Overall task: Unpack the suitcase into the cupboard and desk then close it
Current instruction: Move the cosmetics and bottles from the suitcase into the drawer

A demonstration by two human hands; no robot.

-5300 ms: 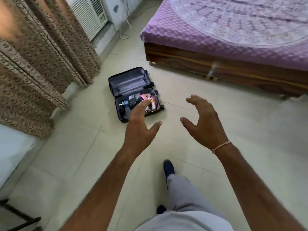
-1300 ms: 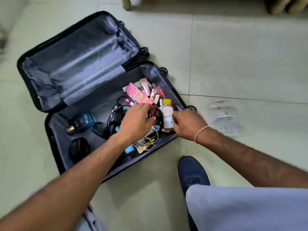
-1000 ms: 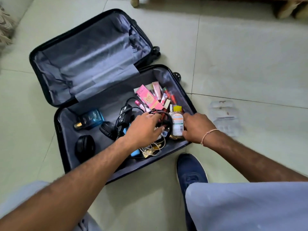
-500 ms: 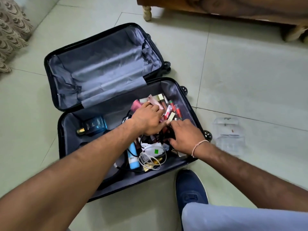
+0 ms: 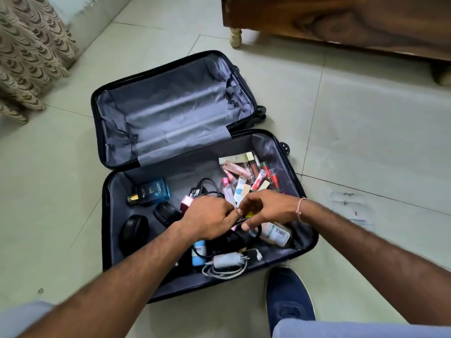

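The open suitcase (image 5: 195, 172) lies on the floor. Both hands, the left hand (image 5: 207, 219) and the right hand (image 5: 266, 208), pinch a black cable (image 5: 240, 222) in its middle. They should lift it slowly so nothing snags.

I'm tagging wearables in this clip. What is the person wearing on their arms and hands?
Both forearms are bare, with no sleeves in view. The right hand has a thin pinkish thread band around its wrist. The left hand wears nothing: no ring, watch or glove that I can see.
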